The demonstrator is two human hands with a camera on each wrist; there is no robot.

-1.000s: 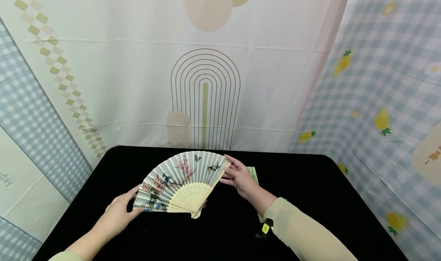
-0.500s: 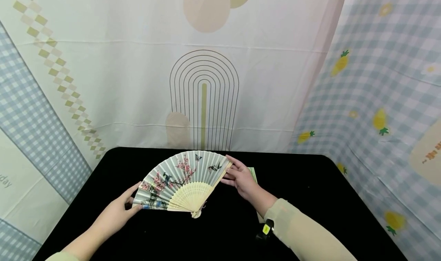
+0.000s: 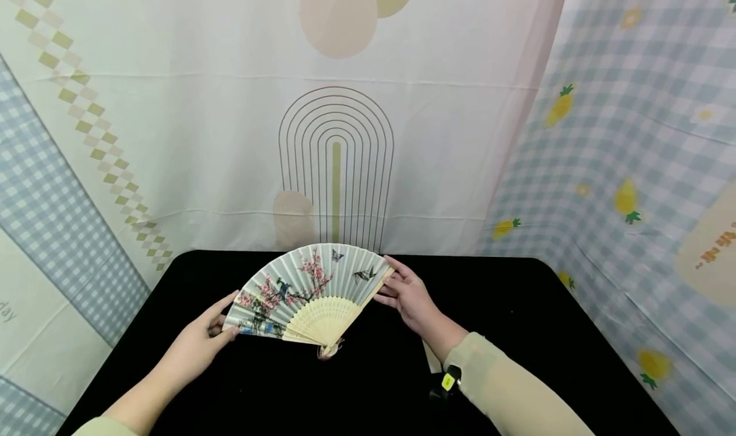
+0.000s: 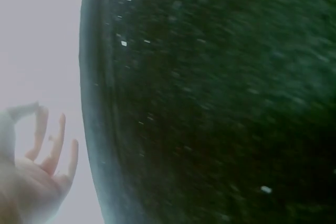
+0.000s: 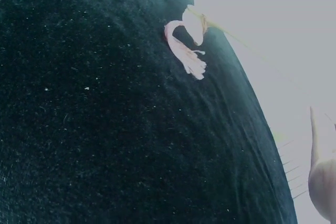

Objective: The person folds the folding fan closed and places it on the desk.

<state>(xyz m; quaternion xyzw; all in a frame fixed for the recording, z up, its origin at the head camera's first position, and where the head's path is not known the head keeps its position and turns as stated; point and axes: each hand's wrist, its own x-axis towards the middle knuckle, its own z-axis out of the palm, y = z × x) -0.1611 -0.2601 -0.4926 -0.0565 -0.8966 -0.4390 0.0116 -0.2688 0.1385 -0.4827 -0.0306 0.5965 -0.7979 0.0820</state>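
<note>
Pale fan [image 3: 313, 289], gripped at its edges by the left hand [image 3: 198, 345] and right hand [image 3: 413, 300], has risen slightly, apparently being lifted while spread.

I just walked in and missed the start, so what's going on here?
A person is holding a pale pleated folding fan printed with pink blossoms spread open over a black cloth-like tabletop. The left hand pinches one end, and the right hand holds the outer rib at the other. A pale flat item shows partly beneath the right forearm; what it is can't be told.
</note>
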